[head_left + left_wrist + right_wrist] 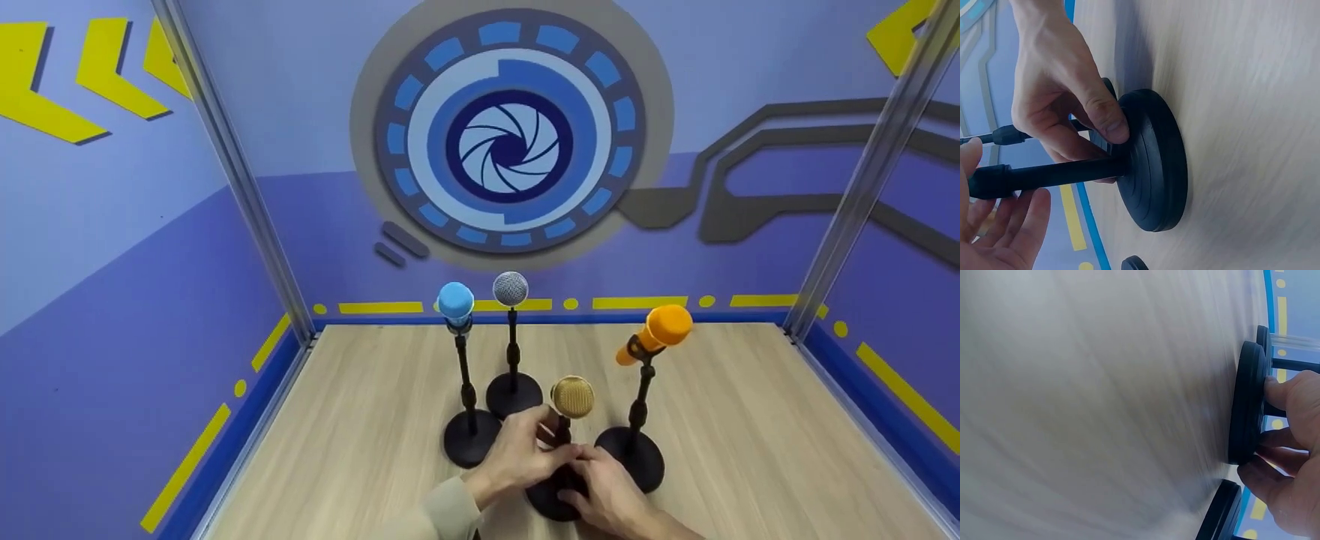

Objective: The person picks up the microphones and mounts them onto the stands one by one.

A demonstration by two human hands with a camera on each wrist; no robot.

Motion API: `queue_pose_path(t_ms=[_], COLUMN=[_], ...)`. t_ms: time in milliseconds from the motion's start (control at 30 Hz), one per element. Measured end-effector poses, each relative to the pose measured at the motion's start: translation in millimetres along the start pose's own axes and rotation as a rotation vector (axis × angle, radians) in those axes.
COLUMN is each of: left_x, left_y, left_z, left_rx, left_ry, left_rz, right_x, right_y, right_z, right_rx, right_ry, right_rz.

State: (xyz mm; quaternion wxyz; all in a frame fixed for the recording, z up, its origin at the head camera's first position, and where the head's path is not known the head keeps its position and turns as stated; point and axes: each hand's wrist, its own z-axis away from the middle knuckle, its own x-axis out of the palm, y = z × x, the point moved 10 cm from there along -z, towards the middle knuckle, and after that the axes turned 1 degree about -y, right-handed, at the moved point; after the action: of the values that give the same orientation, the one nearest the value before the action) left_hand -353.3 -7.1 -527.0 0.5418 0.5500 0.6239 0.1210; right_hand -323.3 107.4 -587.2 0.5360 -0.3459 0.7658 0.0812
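Observation:
A gold-headed microphone (pixel 574 397) stands at the front on a black microphone stand (pixel 553 504) with a round base. My left hand (pixel 517 455) holds the stand's pole at its thick collar (pixel 989 181), below the microphone. Lower down, my right hand (pixel 613 489) grips the foot of the stand, its thumb on the round base (pixel 1157 163) and its fingers behind the pole. In the right wrist view, the base (pixel 1246 405) stands beside the fingers of the right hand (pixel 1297 495). Both hands are close together in the head view. Part of the pole is hidden behind them.
Behind to the left is a blue microphone (pixel 455 300) on a stand, with a silver-headed microphone (pixel 511 289) further back. An orange microphone (pixel 667 326) on a stand is close by on the right. Printed panels surround the wooden tabletop (pixel 360 420).

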Motion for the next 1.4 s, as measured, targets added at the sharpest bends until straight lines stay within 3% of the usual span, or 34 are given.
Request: queue_pose_path(t_ms=[200, 333, 767, 1000, 1133, 1267, 1400], left_x=[4.2, 3.8, 3.6, -1.3, -4.4, -6.2, -7.0], left_y=[7.8, 9.3, 10.5, 11.9, 9.6, 4.3, 3.7], left_z=[2.5, 2.5, -7.1, -7.3, -6.2, -2.8, 1.5], left_rx=[0.064, 0.087, 0.081, 0.091, 0.096, 0.168, 0.186], left_ry=[-0.075, -0.085, -0.118, -0.043, 0.026, 0.11, 0.114], left_rz=[-0.043, -0.09, -0.202, -0.235, -0.176, -0.129, -0.096], right_x=[1.4, 2.3, 0.9, 1.1, 2.1, 0.9, -0.1], right_y=[1.9, 2.3, 1.3, 0.5, 1.0, 0.8, 0.7], right_z=[1.0, 0.4, 0.3, -0.2, 0.3, 0.9, 1.5], right_rx=[0.012, 0.016, 0.0, -0.007, -0.002, -0.012, -0.021], right_ry=[-0.017, -0.021, -0.002, -0.001, -0.012, 0.004, 0.02], right_rz=[-0.025, -0.027, -0.02, -0.013, -0.009, -0.007, -0.005])
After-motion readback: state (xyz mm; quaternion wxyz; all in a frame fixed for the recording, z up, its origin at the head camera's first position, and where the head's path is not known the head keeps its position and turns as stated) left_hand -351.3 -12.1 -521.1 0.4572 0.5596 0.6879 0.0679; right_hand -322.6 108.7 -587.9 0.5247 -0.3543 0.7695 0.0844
